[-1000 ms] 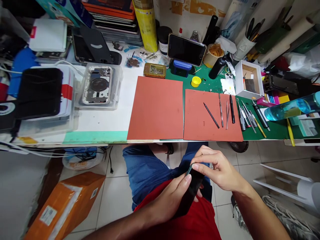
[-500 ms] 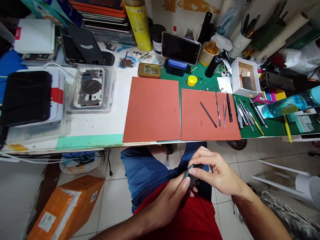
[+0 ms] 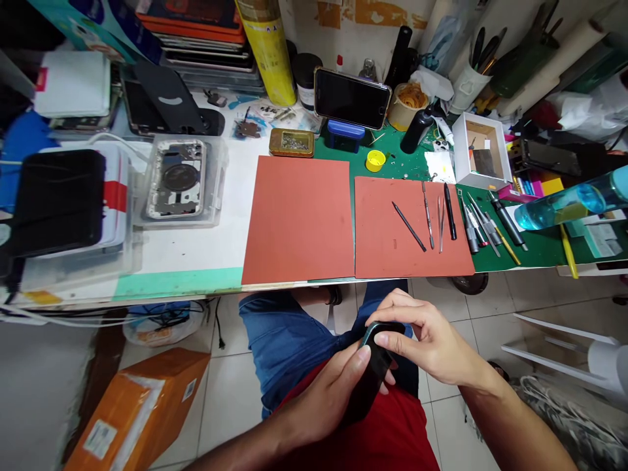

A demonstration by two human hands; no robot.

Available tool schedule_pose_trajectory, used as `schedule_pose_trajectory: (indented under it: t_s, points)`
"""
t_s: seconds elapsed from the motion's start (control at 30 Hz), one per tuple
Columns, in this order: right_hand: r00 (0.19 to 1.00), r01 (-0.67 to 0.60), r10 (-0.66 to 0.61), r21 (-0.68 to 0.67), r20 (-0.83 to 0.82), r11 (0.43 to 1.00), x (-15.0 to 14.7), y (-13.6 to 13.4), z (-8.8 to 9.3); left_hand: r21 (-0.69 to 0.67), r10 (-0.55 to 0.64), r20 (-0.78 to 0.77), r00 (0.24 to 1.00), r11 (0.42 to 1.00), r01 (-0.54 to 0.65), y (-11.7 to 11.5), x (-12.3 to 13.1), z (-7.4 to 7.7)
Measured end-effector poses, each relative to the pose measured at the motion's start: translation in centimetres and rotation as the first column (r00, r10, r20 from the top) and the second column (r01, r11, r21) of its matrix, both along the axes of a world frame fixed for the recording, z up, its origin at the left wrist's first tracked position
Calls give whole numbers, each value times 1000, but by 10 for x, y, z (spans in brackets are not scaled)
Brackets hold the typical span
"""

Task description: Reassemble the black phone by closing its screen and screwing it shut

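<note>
Over the person's denim shorts (image 3: 284,343), the left hand (image 3: 324,399) clenches a black smartphone (image 3: 370,376), which is tilted and held just off the near edge of the workbench (image 3: 196,261). On the right, the right hand's (image 3: 429,347) fingers (image 3: 392,340) grasp the phone's far end.

Surface: white-topped workbench (image 3: 196,255) with a teal strip along its front edge (image 3: 176,284)
Left side: clear plastic tray (image 3: 220,183) holding a metal phone housing (image 3: 179,180)
Middle: square terracotta silicone mat (image 3: 297,219) lying flat
Right of it: second terracotta silicone mat (image 3: 383,229) bearing a slim black-handled pick (image 3: 409,226), steel tweezers (image 3: 441,224) and a black pen-shaped tool (image 3: 450,210)
Far right: dark green work mat (image 3: 490,265) under several precision screwdrivers (image 3: 471,226)
Back edge: small gold rectangular tin (image 3: 291,142) and round yellow cap (image 3: 375,160)
</note>
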State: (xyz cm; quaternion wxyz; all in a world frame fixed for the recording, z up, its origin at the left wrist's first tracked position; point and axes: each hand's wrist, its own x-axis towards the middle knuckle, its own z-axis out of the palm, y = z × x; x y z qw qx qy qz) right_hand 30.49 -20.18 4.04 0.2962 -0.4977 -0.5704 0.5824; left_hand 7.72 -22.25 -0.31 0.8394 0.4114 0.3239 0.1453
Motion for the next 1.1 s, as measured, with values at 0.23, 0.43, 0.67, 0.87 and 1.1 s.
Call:
schedule_pose_trajectory:
  t_s: [0.23, 0.43, 0.67, 0.87, 1.1]
  points:
    - [999, 45, -46, 14, 20, 999, -5, -3, 1, 59, 15, -35, 999, 998, -13, 3, 2, 6]
    - [999, 40, -41, 34, 30, 999, -5, -2, 2, 86, 24, -46, 999, 996, -20, 4, 2, 10]
    - [999, 36, -36, 18, 32, 999, -5, -1, 0, 94, 24, -88, 996, 995, -16, 3, 1, 11]
    - [1000, 19, -19, -33, -18, 999, 1, 2, -1, -223, 22, -44, 999, 974, -31, 2, 2, 18]
    - [998, 29, -35, -99, -59, 995, 5, 2, -1, -391, -12, -32, 999, 920, -2, 5, 4, 26]
